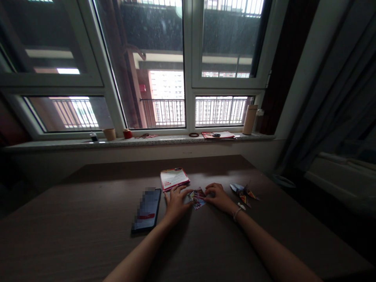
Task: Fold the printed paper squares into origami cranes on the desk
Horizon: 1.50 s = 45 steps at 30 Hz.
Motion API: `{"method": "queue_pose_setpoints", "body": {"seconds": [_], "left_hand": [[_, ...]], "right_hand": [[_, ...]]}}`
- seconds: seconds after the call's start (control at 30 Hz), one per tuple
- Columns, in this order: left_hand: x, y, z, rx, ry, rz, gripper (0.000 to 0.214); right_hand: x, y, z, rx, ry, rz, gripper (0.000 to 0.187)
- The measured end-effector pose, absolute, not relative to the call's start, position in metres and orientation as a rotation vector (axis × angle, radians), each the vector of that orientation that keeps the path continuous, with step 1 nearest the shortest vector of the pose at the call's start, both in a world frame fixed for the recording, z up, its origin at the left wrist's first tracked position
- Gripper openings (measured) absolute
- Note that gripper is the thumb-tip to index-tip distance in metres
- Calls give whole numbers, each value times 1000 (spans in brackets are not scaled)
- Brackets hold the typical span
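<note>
Between my hands a small square of colourful printed paper, seemingly folded, lies on the brown table. My left hand has its thumb and forefinger at the paper's left edge, with the other fingers reaching toward the stack of paper sheets. The right corner of the square is pinched between the thumb and fingers of my right hand, which wears a bracelet on its wrist. To the right of that hand sits a folded paper figure with pointed tips. A phone lies left of my left hand.
Beyond the table runs a stone windowsill. On it stand a paper cup, a red spool-like item, a small dark bottle, papers with scissors and a tan flask.
</note>
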<state>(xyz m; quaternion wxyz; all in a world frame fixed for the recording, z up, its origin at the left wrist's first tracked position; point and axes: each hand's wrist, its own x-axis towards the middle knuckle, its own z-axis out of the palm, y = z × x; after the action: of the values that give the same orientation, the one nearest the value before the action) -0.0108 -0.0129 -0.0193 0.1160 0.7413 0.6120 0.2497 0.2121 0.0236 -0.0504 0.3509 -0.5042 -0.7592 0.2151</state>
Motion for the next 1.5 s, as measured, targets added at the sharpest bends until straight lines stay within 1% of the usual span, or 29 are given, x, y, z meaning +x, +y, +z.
{"method": "queue_pose_setpoints", "body": {"seconds": [0.13, 0.3, 0.5, 0.67, 0.8, 0.97, 1.13, 1.27, 1.4, 1.5], "left_hand": [[-12, -11, -24, 2186, 1803, 775, 37], [-12, -10, -26, 2162, 1845, 783, 48], [-11, -10, -24, 2140, 1881, 751, 54], [-10, -12, -22, 2135, 1891, 724, 52], [-8, -15, -20, 2121, 1893, 728, 48], [-7, -16, -18, 2118, 1882, 737, 43], [-7, -16, -20, 2146, 1875, 688, 35], [-6, -17, -21, 2218, 1842, 553, 35], [-5, -19, -20, 2243, 1844, 469, 36], [-5, -20, -19, 2239, 1841, 479, 36]], "right_hand": [[211, 24, -52, -1307, -1957, 573, 15], [211, 24, -47, -1301, -1900, 540, 11], [217, 24, -37, -1293, -1784, 450, 7], [219, 19, -29, -1295, -1762, 310, 10], [216, 12, -23, -1260, -1899, 245, 13], [211, 7, -24, -1242, -2118, 208, 11], [208, 8, -28, -1191, -2190, 253, 16], [207, 8, -29, -1189, -2170, 298, 22], [207, 7, -30, -1181, -2166, 346, 21], [207, 7, -30, -1147, -2151, 400, 19]]}}
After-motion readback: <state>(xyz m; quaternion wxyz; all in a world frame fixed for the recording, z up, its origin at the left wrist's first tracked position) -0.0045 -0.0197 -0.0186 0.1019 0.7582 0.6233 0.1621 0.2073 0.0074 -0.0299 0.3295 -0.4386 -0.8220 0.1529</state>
